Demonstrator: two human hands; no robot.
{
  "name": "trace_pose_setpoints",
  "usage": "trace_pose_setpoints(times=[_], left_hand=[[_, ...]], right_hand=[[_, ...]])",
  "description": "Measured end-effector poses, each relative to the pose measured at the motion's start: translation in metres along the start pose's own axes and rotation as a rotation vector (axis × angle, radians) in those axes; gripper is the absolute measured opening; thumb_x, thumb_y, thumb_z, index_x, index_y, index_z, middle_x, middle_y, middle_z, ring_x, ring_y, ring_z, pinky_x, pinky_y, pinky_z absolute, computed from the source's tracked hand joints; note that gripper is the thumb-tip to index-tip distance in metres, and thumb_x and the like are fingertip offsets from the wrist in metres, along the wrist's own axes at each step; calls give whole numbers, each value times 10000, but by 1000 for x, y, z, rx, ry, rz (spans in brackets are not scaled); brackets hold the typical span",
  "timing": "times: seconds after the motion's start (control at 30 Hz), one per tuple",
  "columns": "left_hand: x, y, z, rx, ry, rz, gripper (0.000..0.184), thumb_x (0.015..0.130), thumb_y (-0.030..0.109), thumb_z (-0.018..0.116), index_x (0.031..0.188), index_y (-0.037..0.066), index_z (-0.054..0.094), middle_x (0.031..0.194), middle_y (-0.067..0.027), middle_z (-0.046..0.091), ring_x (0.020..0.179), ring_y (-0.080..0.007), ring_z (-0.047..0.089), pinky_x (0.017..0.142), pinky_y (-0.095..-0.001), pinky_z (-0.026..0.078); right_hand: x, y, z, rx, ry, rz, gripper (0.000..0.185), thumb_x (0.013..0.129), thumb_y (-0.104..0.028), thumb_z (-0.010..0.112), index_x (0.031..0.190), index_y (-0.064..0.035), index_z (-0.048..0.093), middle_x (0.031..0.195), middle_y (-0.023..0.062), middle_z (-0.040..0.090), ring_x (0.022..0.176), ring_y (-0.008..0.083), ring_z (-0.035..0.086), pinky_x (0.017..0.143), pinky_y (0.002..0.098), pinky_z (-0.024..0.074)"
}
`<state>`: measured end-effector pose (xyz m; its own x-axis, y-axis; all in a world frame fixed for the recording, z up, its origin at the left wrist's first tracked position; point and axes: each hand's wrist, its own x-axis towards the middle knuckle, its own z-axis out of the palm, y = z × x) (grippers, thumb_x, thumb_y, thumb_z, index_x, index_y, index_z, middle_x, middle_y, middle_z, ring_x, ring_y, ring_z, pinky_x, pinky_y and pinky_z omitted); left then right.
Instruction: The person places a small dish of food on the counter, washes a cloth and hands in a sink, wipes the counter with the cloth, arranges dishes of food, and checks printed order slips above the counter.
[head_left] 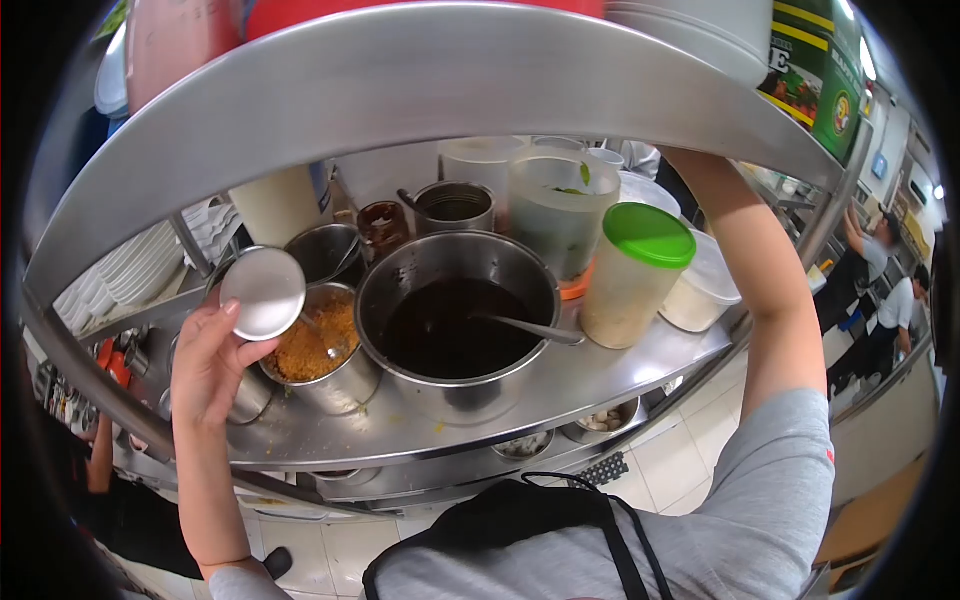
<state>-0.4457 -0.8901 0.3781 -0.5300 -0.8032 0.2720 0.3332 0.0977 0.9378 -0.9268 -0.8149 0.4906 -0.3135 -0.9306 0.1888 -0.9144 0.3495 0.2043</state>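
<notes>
My left hand (212, 362) is closed on the rim of a small white bowl (263, 293), its pale inside facing me. The bowl is held up beside a metal pot of orange-brown crumbly food (312, 350) with a spoon in it. Right of that stands a wide metal pot (540, 290) of dark liquid, a ladle handle (535, 328) sticking out. My right arm reaches up and forward past the green-lidded container (648, 238). The steel shelf (450, 80) hides my right hand and anything it touches.
A clear tub with leaves (560, 200), a white-lidded tub (702, 280) and an open metal can (455, 203) stand at the back. Stacked white plates (140, 265) are at left. Co-workers (895, 315) stand at far right; another person (110, 500) is at left.
</notes>
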Motion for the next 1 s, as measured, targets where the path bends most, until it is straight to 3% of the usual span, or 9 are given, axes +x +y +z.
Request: trace_pose_setpoints(times=[0.27, 0.3, 0.53, 0.7, 0.87, 0.93, 1.0], left_hand=[[25, 17, 33, 98, 29, 74, 443, 843, 152, 493, 1176, -110, 365, 1048, -183, 524, 864, -230, 602, 665, -283, 561], [30, 17, 31, 79, 24, 56, 428, 836, 139, 508, 1171, -95, 381, 1047, -178, 529, 861, -230, 603, 663, -285, 562], [61, 13, 62, -42, 55, -3, 353, 811, 114, 551, 1105, -51, 446, 1020, -155, 540, 894, -252, 586, 712, -329, 553], [88, 5, 84, -30, -123, -20, 331, 838, 144, 525, 1110, -23, 439, 1065, -155, 519, 964, -255, 553, 767, -345, 526], [100, 0, 101, -19, -159, 4, 334, 870, 204, 485, 1131, 3, 426, 1078, -162, 513, 956, -249, 557, 775, -348, 517], [102, -1, 105, 6, -353, 73, 333, 883, 230, 458, 1131, 9, 429, 1085, -159, 512, 947, -247, 561, 761, -338, 518], [106, 4, 111, 75, -302, -4, 327, 884, 233, 455, 1126, 14, 432, 1070, -150, 514, 939, -240, 563, 737, -323, 522]], right_hand=[[-12, 18, 40, -56, -435, 16, 335, 660, -215, 672, 884, 19, 586, 829, 99, 630, 836, 220, 609, 631, 321, 497], [-8, 22, 42, 4, -498, 64, 415, 649, -227, 705, 974, -11, 563, 936, 97, 612, 900, 190, 588, 643, 328, 509], [10, 44, 49, 46, -486, 76, 415, 652, -230, 702, 979, -16, 562, 942, 96, 610, 902, 190, 587, 645, 332, 509], [16, 51, 56, 53, -494, 86, 415, 655, -231, 701, 983, -19, 561, 946, 96, 609, 904, 190, 586, 648, 335, 509], [18, 58, 60, 34, -507, 117, 415, 658, -233, 699, 987, -23, 560, 951, 95, 607, 905, 191, 585, 650, 338, 509], [23, 60, 59, 25, -515, 139, 415, 659, -233, 699, 989, -24, 559, 953, 95, 607, 906, 191, 584, 651, 340, 510], [26, 61, 61, 23, -520, 158, 415, 660, -234, 698, 991, -26, 559, 954, 95, 606, 907, 191, 584, 651, 341, 510]])
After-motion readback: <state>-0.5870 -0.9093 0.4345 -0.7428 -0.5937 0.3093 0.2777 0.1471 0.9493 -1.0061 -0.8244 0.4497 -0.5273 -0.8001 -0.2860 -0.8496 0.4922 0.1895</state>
